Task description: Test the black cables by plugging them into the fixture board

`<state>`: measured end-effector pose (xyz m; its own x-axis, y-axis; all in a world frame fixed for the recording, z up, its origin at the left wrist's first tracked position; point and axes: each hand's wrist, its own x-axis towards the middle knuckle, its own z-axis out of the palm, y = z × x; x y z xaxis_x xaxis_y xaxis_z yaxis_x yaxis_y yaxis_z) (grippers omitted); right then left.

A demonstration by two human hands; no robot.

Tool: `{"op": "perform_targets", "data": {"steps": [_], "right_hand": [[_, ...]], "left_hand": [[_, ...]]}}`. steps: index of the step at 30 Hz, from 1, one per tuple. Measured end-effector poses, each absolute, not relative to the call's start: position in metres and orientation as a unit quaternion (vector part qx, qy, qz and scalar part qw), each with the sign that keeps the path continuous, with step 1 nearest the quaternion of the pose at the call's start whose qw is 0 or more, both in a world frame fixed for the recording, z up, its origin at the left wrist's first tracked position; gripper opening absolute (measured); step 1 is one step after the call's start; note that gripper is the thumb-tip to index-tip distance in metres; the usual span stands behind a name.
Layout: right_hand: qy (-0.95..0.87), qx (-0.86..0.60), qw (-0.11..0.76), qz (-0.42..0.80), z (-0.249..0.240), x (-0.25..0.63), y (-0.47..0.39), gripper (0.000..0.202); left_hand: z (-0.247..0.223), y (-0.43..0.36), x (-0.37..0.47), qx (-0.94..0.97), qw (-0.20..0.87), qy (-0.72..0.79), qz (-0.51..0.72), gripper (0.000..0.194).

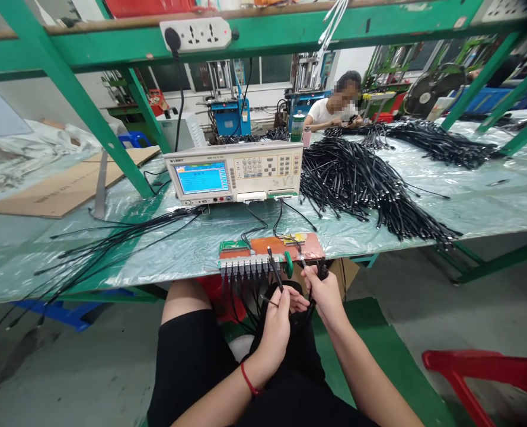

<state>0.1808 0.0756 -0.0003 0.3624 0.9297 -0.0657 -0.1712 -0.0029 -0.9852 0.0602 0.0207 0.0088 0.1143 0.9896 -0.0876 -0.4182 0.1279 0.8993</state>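
Black cables hang from a row of grey connectors [249, 265] on an orange board [265, 246] at the table's front edge. My left hand [280, 314], with a red string at the wrist, is closed on a black cable [274, 265] whose end points up in front of the row. To its right, my right hand [323, 289] is closed round black cables [322, 270] and holds a connector end at the board's right part. Behind the board stands a tester [236, 175] with a lit blue screen, wired to the board.
A big pile of black cables [361, 178] lies right of the tester, and more cables [125, 237] spread left. Cardboard [67, 187] lies far left. A person [334, 107] sits across the table. A red stool [485, 367] stands lower right.
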Motion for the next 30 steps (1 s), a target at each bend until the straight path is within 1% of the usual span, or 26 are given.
{"op": "perform_targets", "data": {"steps": [7, 11, 16, 25, 30], "right_hand": [[-0.351, -0.543, 0.623, 0.440, -0.0042, 0.1808, 0.0772, 0.050], [-0.349, -0.547, 0.623, 0.436, -0.0030, 0.1795, 0.0787, 0.050], [-0.341, -0.549, 0.621, 0.443, 0.0009, 0.1786, 0.0788, 0.049], [-0.338, -0.545, 0.626, 0.444, 0.0023, 0.1775, 0.0774, 0.052], [-0.343, -0.539, 0.617, 0.459, 0.0012, 0.1790, 0.0768, 0.054]], "left_hand": [[0.0088, 0.0197, 0.0576, 0.396, 0.635, 0.393, 0.534, 0.046], [0.0063, 0.0211, 0.0565, 0.380, 0.657, 0.392, 0.520, 0.054], [0.0073, 0.0210, 0.0569, 0.380, 0.668, 0.382, 0.512, 0.059], [0.0043, 0.0198, 0.0561, 0.383, 0.677, 0.362, 0.514, 0.053], [0.0054, 0.0217, 0.0563, 0.376, 0.680, 0.373, 0.507, 0.055]]}}
